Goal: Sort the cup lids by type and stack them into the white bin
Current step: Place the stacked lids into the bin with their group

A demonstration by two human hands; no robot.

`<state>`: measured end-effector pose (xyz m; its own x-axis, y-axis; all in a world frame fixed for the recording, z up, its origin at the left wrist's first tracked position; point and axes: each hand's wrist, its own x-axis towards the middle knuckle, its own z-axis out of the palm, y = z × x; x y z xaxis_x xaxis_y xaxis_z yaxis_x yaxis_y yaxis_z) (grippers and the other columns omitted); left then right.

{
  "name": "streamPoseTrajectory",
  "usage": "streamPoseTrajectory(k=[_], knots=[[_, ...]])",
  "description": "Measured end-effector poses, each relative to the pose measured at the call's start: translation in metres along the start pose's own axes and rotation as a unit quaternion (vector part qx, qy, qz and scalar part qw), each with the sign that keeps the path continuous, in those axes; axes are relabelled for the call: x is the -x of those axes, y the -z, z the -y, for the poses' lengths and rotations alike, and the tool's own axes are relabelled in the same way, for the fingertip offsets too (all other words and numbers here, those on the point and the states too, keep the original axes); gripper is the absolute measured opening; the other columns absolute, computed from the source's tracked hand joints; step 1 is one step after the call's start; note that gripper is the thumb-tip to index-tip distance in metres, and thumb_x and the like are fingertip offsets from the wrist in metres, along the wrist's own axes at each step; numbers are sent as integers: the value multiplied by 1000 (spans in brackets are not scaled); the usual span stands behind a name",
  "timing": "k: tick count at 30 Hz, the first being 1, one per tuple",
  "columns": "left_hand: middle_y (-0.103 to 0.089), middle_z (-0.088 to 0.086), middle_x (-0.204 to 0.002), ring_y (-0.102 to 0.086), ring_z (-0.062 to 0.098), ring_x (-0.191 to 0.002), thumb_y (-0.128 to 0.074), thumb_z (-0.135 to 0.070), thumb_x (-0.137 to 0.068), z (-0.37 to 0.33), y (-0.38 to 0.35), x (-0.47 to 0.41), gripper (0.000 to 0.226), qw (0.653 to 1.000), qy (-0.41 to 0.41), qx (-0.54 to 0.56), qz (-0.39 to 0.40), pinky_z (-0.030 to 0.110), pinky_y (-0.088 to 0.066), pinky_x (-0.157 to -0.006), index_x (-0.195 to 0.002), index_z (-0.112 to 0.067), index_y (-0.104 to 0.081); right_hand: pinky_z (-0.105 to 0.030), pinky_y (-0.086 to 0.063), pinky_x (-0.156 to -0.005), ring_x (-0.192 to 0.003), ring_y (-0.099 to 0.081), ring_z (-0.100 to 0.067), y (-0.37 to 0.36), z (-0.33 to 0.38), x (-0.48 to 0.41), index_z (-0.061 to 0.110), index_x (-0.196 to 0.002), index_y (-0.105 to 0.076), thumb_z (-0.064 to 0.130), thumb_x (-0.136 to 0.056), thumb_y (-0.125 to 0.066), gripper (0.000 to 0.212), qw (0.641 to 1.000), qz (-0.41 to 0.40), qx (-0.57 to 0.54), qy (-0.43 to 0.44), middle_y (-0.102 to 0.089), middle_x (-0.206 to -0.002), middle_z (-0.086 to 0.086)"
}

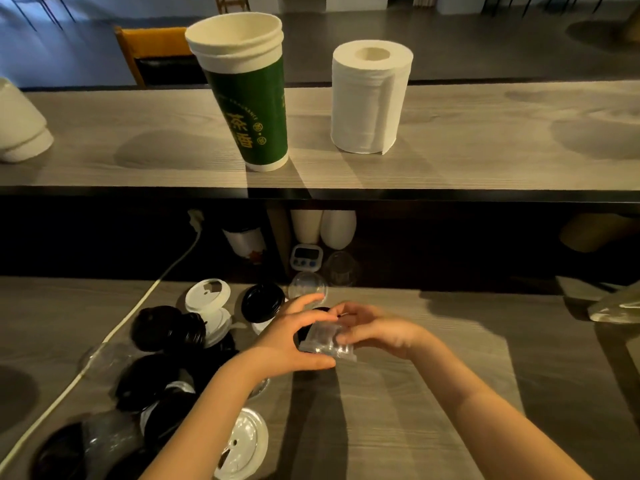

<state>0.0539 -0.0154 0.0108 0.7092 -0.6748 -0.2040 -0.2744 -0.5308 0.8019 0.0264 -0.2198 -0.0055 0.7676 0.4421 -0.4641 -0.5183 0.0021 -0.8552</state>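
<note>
Both my hands meet over the lower counter. My left hand and my right hand together grip a small stack of clear plastic lids, fingers curled round its sides. A black lid shows just behind the stack. To the left lies a heap of loose lids: black lids, a white lid, another black lid and a clear dome lid. One more white lid lies near my left forearm. No white bin is in view.
On the upper shelf stand a tall green-and-white paper cup and a paper towel roll. A white cable runs diagonally across the counter's left side. A small timer and cups sit in the dark recess under the shelf.
</note>
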Motion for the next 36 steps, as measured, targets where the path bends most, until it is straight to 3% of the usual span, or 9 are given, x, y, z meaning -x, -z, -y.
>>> streamPoseTrajectory(k=[5,8,12,16,19,25,29,33,36], knots=[[-28,-32,-133,-27,-4,-130,-84,-27,-66,13,9,12,49,999,18,-6,-48,21,-25,-108,-99,-48,-54,-22,-44,-72,-78,-58,-6,-13,4,-18,20,-108,-54,19,-71,-72,41,1000,-18,-4,-11,-64,-87,7],[-42,-20,-128,-41,3,-123,-83,-28,-67,32,16,15,37,988,69,12,-137,28,-35,-106,-91,-37,-57,-29,-48,-78,-89,-59,-15,-15,6,-44,16,-113,-56,15,-86,-66,28,983,-164,78,0,-62,-96,-1],[-57,-6,-114,-56,13,-105,-84,-28,-66,59,26,17,44,953,174,60,-239,28,-46,-87,-101,-19,-57,-37,-43,-96,-119,-47,-29,-9,12,-80,16,-137,-43,25,-88,-62,53,832,-267,483,53,-52,-127,-11],[-56,-4,-77,-54,10,-70,-81,-22,-70,64,30,19,35,925,199,96,-310,21,-40,-59,-76,-22,-47,-45,-39,-100,-126,-40,-35,-21,18,-109,23,-148,-21,34,-93,-51,64,730,-174,661,-5,-40,-140,-12],[-51,-2,-71,-48,10,-65,-80,-25,-72,66,28,20,38,909,209,134,-334,23,-37,-57,-75,-19,-43,-45,-39,-100,-127,-36,-36,-26,12,-118,26,-149,-16,30,-94,-50,64,700,-155,696,-36,-33,-142,-12],[-52,0,-84,-52,14,-79,-75,-31,-76,59,22,19,35,896,224,200,-327,25,-42,-66,-86,-17,-44,-38,-44,-91,-116,-45,-33,-19,12,-96,20,-135,-40,36,-84,-65,59,774,-240,585,34,-46,-125,-11],[-56,-2,-112,-55,13,-103,-71,-26,-81,45,17,15,44,881,204,283,-320,19,-44,-75,-118,-19,-49,-20,-43,-75,-98,-51,-15,-23,21,-64,19,-117,-44,27,-74,-76,54,868,-314,365,119,-47,-111,2],[-48,-2,-133,-46,14,-123,-69,-37,-80,31,8,11,56,878,183,341,-283,26,-39,-90,-130,-33,-44,-15,-50,-72,-88,-54,-8,-36,21,-29,27,-133,-38,5,-84,-65,60,948,-239,84,190,-46,-104,1],[-51,-5,-131,-49,14,-121,-75,-54,-64,17,-1,10,59,868,197,361,-279,28,-41,-88,-117,-45,-50,-27,-54,-85,-99,-53,-15,-39,21,-12,37,-134,-43,13,-86,-63,57,960,-212,59,174,-41,-108,-3]])
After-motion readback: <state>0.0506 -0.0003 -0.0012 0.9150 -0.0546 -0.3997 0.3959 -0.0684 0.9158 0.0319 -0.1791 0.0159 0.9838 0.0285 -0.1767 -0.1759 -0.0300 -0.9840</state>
